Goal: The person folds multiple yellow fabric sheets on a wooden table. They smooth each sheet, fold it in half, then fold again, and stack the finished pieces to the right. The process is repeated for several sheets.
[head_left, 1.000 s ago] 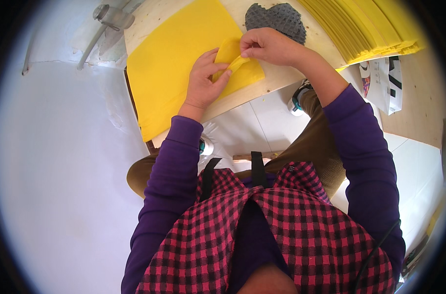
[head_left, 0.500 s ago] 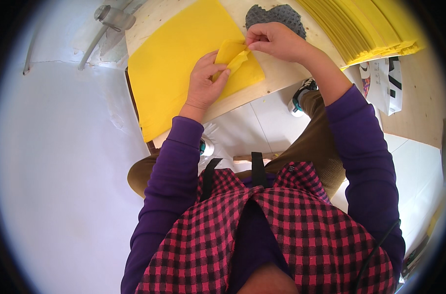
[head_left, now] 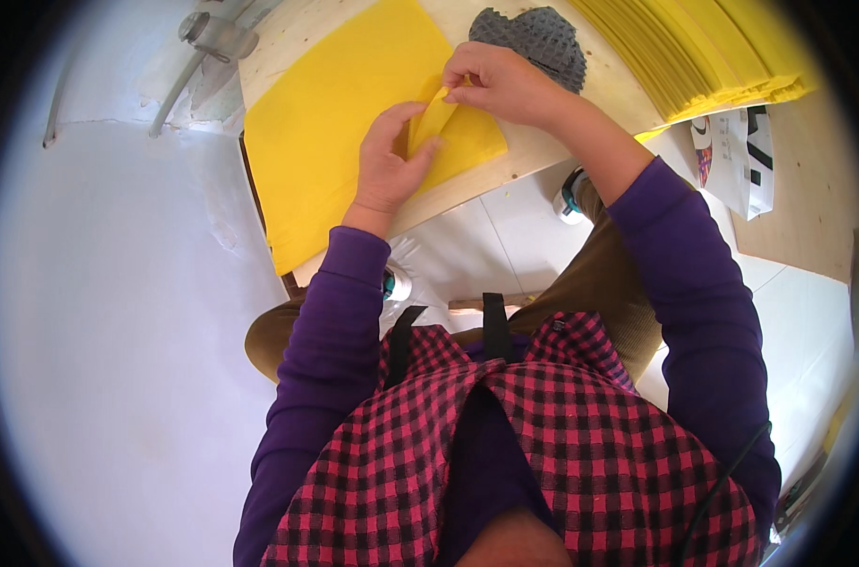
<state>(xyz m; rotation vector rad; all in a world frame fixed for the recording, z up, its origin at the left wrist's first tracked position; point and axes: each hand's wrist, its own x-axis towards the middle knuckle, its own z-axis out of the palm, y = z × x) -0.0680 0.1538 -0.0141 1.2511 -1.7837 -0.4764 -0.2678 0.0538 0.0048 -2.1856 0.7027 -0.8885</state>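
Observation:
A large yellow sheet point(head_left: 335, 123), thin and soft like cloth or paper, lies flat near the table's front edge. Over its right part, a small folded yellow piece point(head_left: 433, 121) stands up between my hands; whether it belongs to the sheet below I cannot tell. My left hand point(head_left: 390, 156) curls around its lower left side, thumb in front and fingers behind. At its upper end, the thumb and fingertips of my right hand point(head_left: 491, 83) pinch the folded edge. A dark grey textured pad point(head_left: 543, 42) lies just beyond my right hand.
A thick stack of yellow sheets point(head_left: 703, 57) fills the table's far right. A white printed bag point(head_left: 736, 161) stands below it. The pale wooden table point(head_left: 524, 156) ends above my knees. A metal pipe fitting point(head_left: 217, 36) juts from the white wall at left.
My right hand has moved left and slightly down, closer to my left hand. The yellow piece now looks narrower and more folded. More of the grey pad shows.

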